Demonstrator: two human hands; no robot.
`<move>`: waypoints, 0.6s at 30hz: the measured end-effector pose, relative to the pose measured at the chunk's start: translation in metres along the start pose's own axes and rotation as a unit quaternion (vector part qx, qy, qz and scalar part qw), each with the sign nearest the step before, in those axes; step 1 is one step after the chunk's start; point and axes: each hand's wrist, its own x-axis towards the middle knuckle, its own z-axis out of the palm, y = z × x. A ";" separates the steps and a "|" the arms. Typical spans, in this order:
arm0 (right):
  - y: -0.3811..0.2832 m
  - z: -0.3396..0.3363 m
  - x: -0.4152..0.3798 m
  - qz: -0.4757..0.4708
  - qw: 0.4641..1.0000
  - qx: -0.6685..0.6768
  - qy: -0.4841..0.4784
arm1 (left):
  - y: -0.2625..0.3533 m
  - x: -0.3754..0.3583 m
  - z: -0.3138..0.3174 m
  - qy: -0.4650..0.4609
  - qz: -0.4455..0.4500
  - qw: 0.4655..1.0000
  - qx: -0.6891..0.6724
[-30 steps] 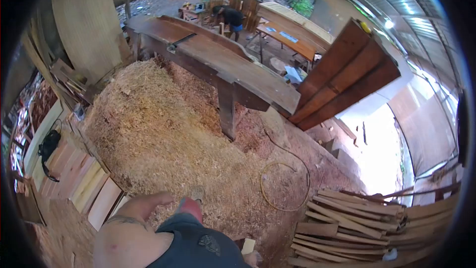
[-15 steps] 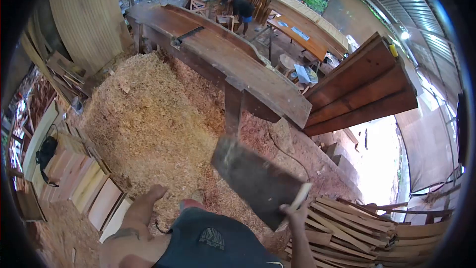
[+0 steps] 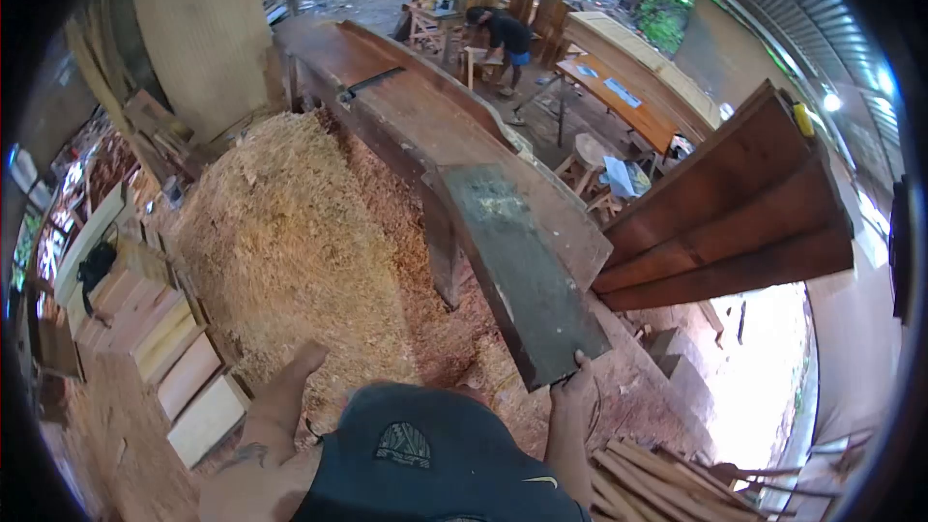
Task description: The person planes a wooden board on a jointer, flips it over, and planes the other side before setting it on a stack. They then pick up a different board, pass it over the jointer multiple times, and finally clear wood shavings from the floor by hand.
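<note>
Two bare hands appear: the right hand (image 3: 572, 382) grips the near end of a dark grey-green rectangular board (image 3: 522, 275), which extends forward from it; the left hand (image 3: 310, 357), above yellowish wood shavings (image 3: 290, 242), I cannot tell spread or closed.

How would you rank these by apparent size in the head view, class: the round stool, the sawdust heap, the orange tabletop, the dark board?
Largest to smallest, as they look:
1. Sawdust heap
2. Dark board, held by the right hand
3. Orange tabletop
4. Round stool

The last two are farther away, so true sizes may differ.
</note>
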 end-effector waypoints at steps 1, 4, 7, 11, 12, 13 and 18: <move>-0.010 -0.033 0.028 0.018 1.000 -0.003 -0.008 | 0.016 -0.012 0.012 -0.004 -0.011 1.000 -0.009; -0.033 -0.094 0.089 0.103 0.991 0.006 -0.082 | 0.047 -0.009 0.061 -0.003 0.075 0.996 0.053; -0.056 -0.116 0.115 0.172 0.983 -0.009 -0.062 | 0.122 -0.030 0.065 -0.036 0.006 0.999 -0.007; -0.067 -0.149 0.168 0.205 0.967 -0.143 0.043 | 0.176 -0.030 0.068 0.006 -0.015 1.000 0.015; -0.071 -0.151 0.182 0.209 0.964 -0.157 0.048 | 0.187 -0.024 0.071 0.021 -0.012 1.000 0.010; -0.073 -0.148 0.194 0.217 0.959 -0.173 0.053 | 0.199 -0.013 0.068 0.031 -0.011 0.999 0.007; -0.083 -0.147 0.235 0.241 0.943 -0.220 0.065 | 0.281 0.020 0.065 0.057 0.023 0.991 -0.121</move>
